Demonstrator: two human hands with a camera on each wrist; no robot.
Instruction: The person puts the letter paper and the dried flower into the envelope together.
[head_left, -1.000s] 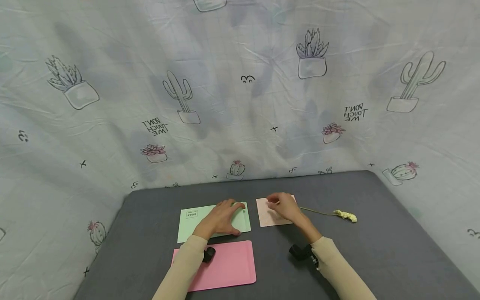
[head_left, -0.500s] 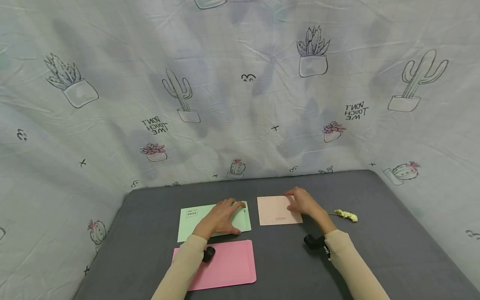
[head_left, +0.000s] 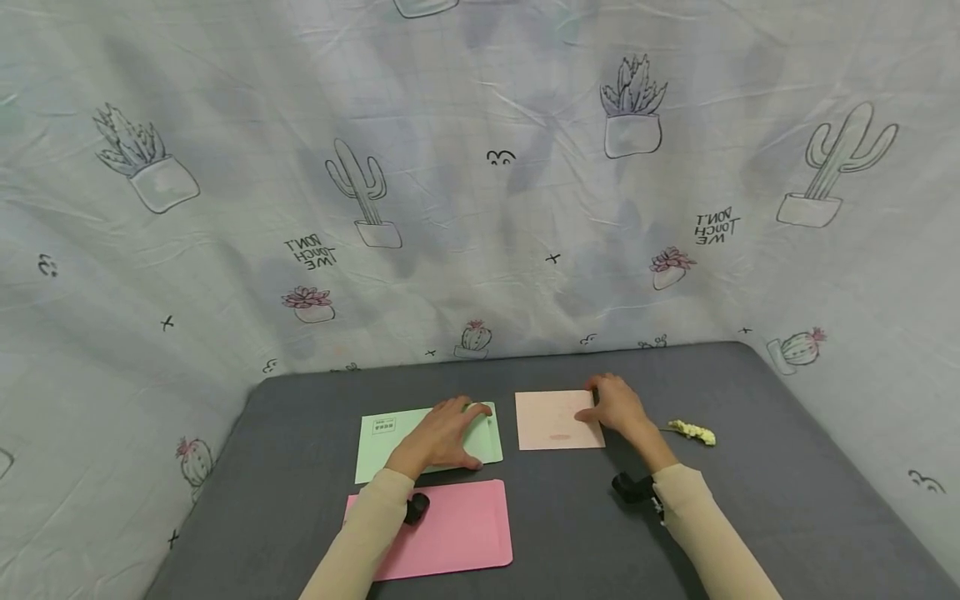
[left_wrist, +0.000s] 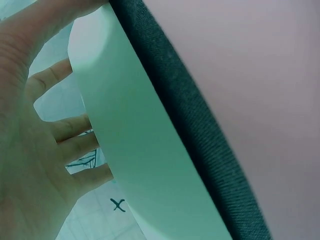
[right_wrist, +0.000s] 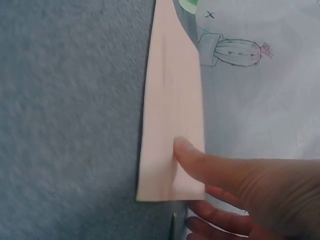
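A light green envelope with a small printed box lies flat at the middle left. My left hand spans its right part, thumb at the near edge and spread fingers at the far edge; the left wrist view shows the same envelope. To the right, a pale peach card with faint reddish print rests on the table. My right hand pinches its right end; in the right wrist view the thumb presses on the card and the other fingers reach past its edge, partly hidden.
A pink envelope lies nearer me, partly under the left forearm. A yellow flower sprig lies right of my right hand, its thin stem partly hidden. A grey cloth covers the table. Behind hangs a curtain with cactus drawings.
My right hand has moved right from above the peach card to its right end and taken hold there. The left hand and the envelopes have stayed in place.
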